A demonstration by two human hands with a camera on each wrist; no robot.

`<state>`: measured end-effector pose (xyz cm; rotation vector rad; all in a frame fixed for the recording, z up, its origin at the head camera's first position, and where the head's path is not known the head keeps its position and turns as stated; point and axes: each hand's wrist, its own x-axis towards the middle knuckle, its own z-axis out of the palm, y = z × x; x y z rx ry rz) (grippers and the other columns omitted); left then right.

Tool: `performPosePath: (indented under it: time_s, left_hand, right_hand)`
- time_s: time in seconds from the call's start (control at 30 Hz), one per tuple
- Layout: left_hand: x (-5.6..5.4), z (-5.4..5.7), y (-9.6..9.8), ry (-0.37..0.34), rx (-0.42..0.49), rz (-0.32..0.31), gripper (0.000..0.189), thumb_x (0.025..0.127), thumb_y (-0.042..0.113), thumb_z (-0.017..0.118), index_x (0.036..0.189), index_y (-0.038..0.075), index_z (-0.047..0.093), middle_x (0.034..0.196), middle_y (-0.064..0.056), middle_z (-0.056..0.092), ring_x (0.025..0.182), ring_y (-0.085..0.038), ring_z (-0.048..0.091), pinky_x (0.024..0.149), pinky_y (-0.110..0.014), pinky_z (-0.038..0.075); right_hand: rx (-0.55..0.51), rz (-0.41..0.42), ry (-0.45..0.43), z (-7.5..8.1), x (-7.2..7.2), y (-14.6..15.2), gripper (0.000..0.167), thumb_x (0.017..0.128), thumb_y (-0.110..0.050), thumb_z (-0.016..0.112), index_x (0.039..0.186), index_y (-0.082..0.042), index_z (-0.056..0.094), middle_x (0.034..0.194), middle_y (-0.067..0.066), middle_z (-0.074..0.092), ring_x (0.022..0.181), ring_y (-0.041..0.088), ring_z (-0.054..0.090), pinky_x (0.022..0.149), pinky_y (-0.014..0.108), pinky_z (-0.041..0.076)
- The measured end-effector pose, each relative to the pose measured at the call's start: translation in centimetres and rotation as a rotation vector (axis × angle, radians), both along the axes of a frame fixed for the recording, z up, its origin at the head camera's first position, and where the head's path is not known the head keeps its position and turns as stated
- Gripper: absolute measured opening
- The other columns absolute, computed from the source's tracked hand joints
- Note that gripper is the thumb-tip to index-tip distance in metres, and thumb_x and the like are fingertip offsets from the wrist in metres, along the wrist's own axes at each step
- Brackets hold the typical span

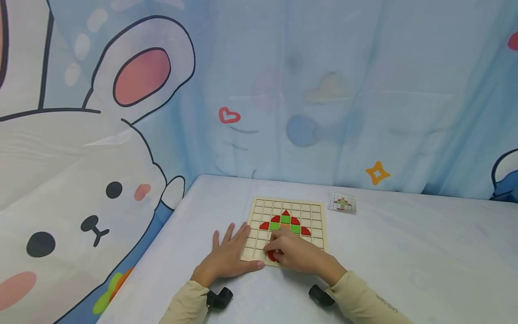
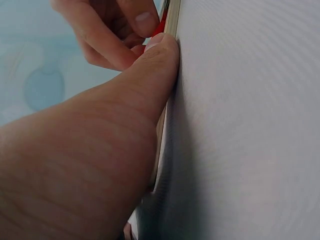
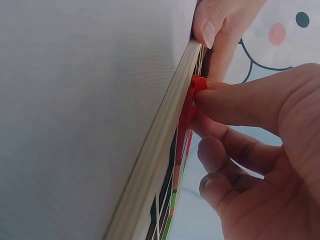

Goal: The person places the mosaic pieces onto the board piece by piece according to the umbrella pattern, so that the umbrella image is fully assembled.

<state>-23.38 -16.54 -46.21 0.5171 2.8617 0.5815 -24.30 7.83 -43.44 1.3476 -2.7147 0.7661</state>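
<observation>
A square wooden grid board [image 1: 313, 214] lies on the white table with red and green pieces set in its cells. My left hand [image 1: 228, 257] rests on its left side, fingers spread, with the thumb along the near edge. Over the near part of the board, my right hand [image 1: 299, 253] pinches a small red piece [image 3: 200, 84] between thumb and fingertips, right at the board's surface. Another red piece [image 3: 184, 120] lies beside it in the right wrist view. My right hand hides several cells in the head view.
A small pattern card [image 1: 332, 200] lies beyond the board's right corner, printed with a coloured figure on a grid. Behind the table hangs a blue curtain [image 1: 259, 148] with cartoon prints. Black wrist devices [image 1: 220, 298] sit at both cuffs.
</observation>
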Motion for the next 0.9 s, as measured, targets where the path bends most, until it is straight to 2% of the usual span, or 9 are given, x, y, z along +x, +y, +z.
performPosePath:
  time_s: [0.27,0.53,0.67,0.9]
  left_hand:
    - [0.0,0.0,0.1,0.0,-0.008,0.002,0.114,0.091,0.079,0.064,0.172,0.01,0.025,0.178,-0.005,0.019,0.164,-0.038,0.004,0.121,-0.073,-0.004]
    - [0.0,0.1,0.1,-0.002,-0.011,0.002,0.114,0.091,0.079,0.065,0.172,0.01,0.024,0.178,-0.005,0.019,0.164,-0.038,0.004,0.122,-0.072,-0.004]
    - [0.1,0.1,0.2,0.0,-0.002,-0.002,0.113,0.091,0.078,0.065,0.172,0.01,0.025,0.178,-0.005,0.02,0.164,-0.039,0.005,0.122,-0.073,-0.003]
    - [0.0,0.1,0.3,0.011,-0.007,-0.007,0.112,0.091,0.077,0.065,0.171,0.01,0.026,0.178,-0.006,0.022,0.163,-0.039,0.007,0.122,-0.072,-0.001]
  right_hand:
    - [0.045,-0.008,0.039,0.1,0.3,-0.2,0.025,0.095,0.006,0.075,0.113,-0.007,0.085,0.095,-0.003,0.063,0.087,0.011,0.049,0.074,0.024,0.05]
    - [0.03,-0.004,0.056,0.0,0.3,-0.3,0.021,0.095,0.006,0.075,0.109,-0.006,0.085,0.095,-0.001,0.065,0.087,0.011,0.05,0.074,0.025,0.051]
    - [0.037,-0.053,0.023,0.0,0.2,0.1,0.02,0.097,0.002,0.073,0.114,-0.003,0.083,0.102,0.002,0.069,0.091,0.013,0.055,0.079,0.028,0.054]
    - [0.018,-0.171,0.01,1.3,-0.3,2.2,0.021,0.1,-0.004,0.074,0.12,-0.001,0.079,0.117,0.009,0.073,0.109,0.027,0.065,0.093,0.045,0.058]
